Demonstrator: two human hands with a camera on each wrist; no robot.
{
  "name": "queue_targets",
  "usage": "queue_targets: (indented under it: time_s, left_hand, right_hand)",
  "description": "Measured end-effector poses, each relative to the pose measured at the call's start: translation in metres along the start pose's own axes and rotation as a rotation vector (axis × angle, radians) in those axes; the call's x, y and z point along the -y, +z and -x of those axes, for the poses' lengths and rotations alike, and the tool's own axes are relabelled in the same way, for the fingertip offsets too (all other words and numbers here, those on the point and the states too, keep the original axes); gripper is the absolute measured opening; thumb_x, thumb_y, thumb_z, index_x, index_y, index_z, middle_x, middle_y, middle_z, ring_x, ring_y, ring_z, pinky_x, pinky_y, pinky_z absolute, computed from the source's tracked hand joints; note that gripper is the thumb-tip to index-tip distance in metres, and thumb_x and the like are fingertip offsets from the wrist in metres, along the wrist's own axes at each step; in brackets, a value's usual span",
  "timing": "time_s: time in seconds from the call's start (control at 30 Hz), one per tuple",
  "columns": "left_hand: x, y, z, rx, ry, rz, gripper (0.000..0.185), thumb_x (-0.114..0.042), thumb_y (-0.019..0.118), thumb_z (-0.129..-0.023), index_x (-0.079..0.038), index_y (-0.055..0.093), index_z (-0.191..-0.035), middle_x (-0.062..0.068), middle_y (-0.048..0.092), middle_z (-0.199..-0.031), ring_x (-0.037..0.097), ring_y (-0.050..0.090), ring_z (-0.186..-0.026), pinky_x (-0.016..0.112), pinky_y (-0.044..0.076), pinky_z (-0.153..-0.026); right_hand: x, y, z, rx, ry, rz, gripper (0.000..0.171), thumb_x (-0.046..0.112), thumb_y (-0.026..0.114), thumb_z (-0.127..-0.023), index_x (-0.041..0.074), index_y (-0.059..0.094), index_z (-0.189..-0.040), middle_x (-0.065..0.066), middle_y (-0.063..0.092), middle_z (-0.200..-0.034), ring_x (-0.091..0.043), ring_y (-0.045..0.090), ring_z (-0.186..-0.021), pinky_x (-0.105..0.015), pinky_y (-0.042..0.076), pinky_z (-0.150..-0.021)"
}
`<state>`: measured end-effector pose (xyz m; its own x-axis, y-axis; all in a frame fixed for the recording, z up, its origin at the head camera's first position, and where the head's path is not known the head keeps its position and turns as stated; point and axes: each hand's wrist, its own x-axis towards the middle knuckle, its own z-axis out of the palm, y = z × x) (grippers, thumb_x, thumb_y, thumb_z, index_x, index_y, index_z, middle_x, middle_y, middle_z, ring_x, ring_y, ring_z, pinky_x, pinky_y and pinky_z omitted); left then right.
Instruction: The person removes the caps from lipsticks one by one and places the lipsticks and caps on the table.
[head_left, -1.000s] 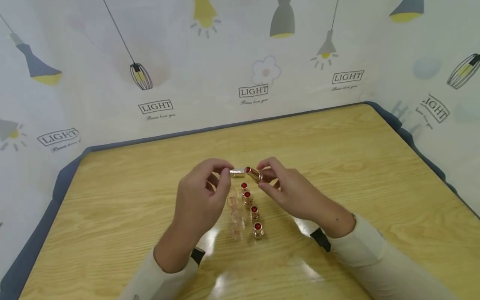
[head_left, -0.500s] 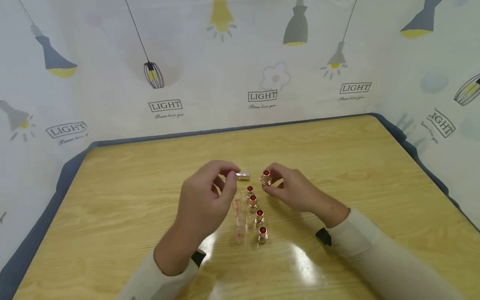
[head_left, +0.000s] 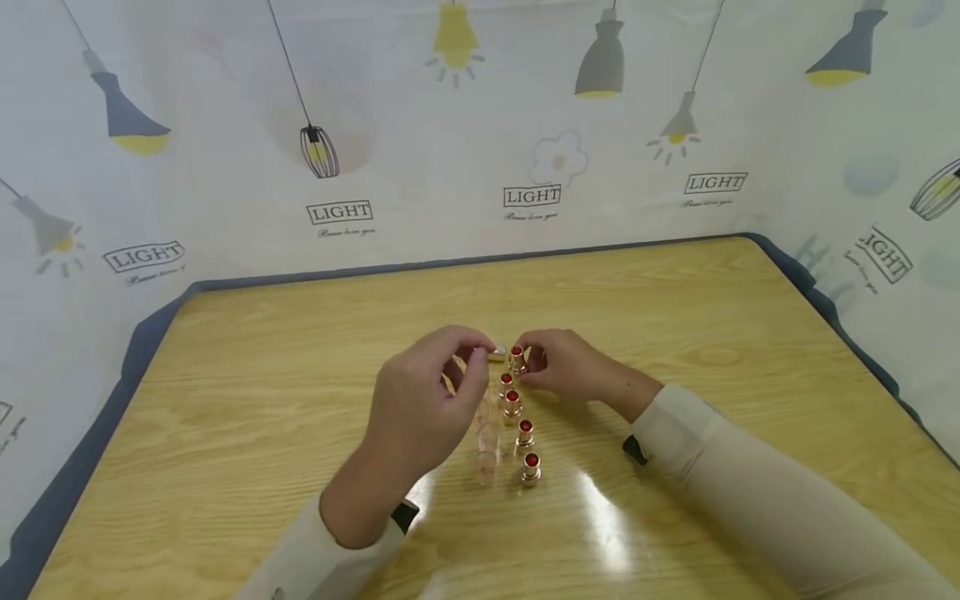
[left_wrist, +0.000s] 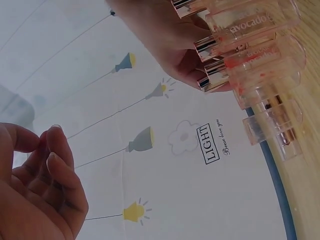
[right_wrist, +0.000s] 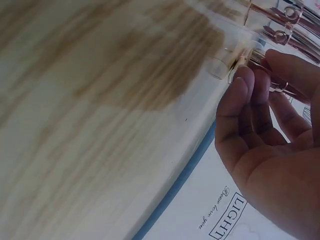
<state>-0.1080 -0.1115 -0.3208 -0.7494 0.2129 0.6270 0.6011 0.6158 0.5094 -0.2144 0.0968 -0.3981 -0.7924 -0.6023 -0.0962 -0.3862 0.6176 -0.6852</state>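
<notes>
On the wooden table (head_left: 675, 317), a row of gold lipsticks with red tips (head_left: 525, 432) stands upright, and a row of clear caps (head_left: 487, 437) lies just to their left. My right hand (head_left: 528, 360) pinches one more red lipstick (head_left: 516, 358), held upright at the far end of the row. My left hand (head_left: 480, 354) hovers beside it and pinches a small clear cap with a gold end (head_left: 497, 355). The left wrist view shows the clear caps (left_wrist: 250, 55) close up and my left hand's fingers (left_wrist: 50, 165) curled. In the right wrist view my right hand's fingertips (right_wrist: 240, 85) touch the lipstick.
A printed curtain (head_left: 480, 150) with lamp pictures walls the table at the back and on both sides. A blue-grey border (head_left: 127, 358) runs along the table's edges. My cream sleeves (head_left: 750, 500) lie over the near part of the table.
My right hand turned the lipstick upright and lowered it to the far end of the row. My left hand kept the cap close by.
</notes>
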Motion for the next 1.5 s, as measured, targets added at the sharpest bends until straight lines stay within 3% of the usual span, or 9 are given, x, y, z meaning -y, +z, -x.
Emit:
queue_targets:
  time_s: [0.43, 0.83, 1.17, 1.3, 1.5]
  left_hand:
    - [-0.001, -0.004, -0.002, 0.033, -0.039, -0.013, 0.013, -0.015, 0.057, -0.096, -0.012, 0.07, -0.096, -0.004, 0.068, -0.078, 0.003, 0.06, -0.061, 0.017, 0.048, -0.052]
    - [-0.001, -0.003, -0.001, 0.046, -0.061, -0.032, 0.013, -0.015, 0.057, -0.096, -0.013, 0.07, -0.096, -0.005, 0.069, -0.076, 0.004, 0.061, -0.06, 0.018, 0.046, -0.051]
    - [-0.002, -0.003, -0.001, 0.047, -0.067, -0.034, 0.014, -0.016, 0.057, -0.096, -0.013, 0.07, -0.096, -0.005, 0.07, -0.074, 0.003, 0.06, -0.06, 0.018, 0.046, -0.051]
    - [-0.002, -0.003, -0.001, 0.05, -0.069, -0.031, 0.014, -0.016, 0.056, -0.096, -0.014, 0.07, -0.096, -0.005, 0.069, -0.074, 0.002, 0.06, -0.059, 0.018, 0.046, -0.051]
    - [-0.003, -0.003, 0.0, 0.05, -0.076, -0.032, 0.014, -0.015, 0.056, -0.096, -0.013, 0.07, -0.096, -0.005, 0.07, -0.074, 0.003, 0.06, -0.059, 0.018, 0.047, -0.051]
  right_hand:
    - [-0.003, 0.007, -0.012, 0.037, -0.009, 0.014, 0.017, 0.007, 0.074, -0.088, 0.01, 0.066, -0.102, -0.002, 0.063, -0.079, -0.012, 0.057, -0.072, -0.027, 0.049, -0.067]
    - [0.0, 0.009, -0.015, 0.074, -0.031, 0.035, 0.026, 0.007, 0.072, -0.09, 0.009, 0.065, -0.115, -0.002, 0.062, -0.083, -0.011, 0.056, -0.076, -0.027, 0.048, -0.07]
    - [0.004, 0.005, -0.012, 0.097, -0.024, 0.046, 0.027, 0.003, 0.063, -0.094, 0.009, 0.064, -0.121, -0.006, 0.068, -0.097, -0.015, 0.064, -0.09, -0.032, 0.054, -0.082]
    - [0.007, -0.002, -0.01, 0.053, 0.021, 0.065, 0.023, 0.002, 0.057, -0.096, 0.012, 0.066, -0.115, -0.007, 0.068, -0.1, -0.018, 0.064, -0.091, -0.035, 0.054, -0.081]
    - [0.009, -0.005, -0.017, -0.037, 0.07, 0.127, 0.014, 0.007, 0.062, -0.095, 0.01, 0.067, -0.107, -0.007, 0.068, -0.092, -0.017, 0.059, -0.076, -0.029, 0.048, -0.066]
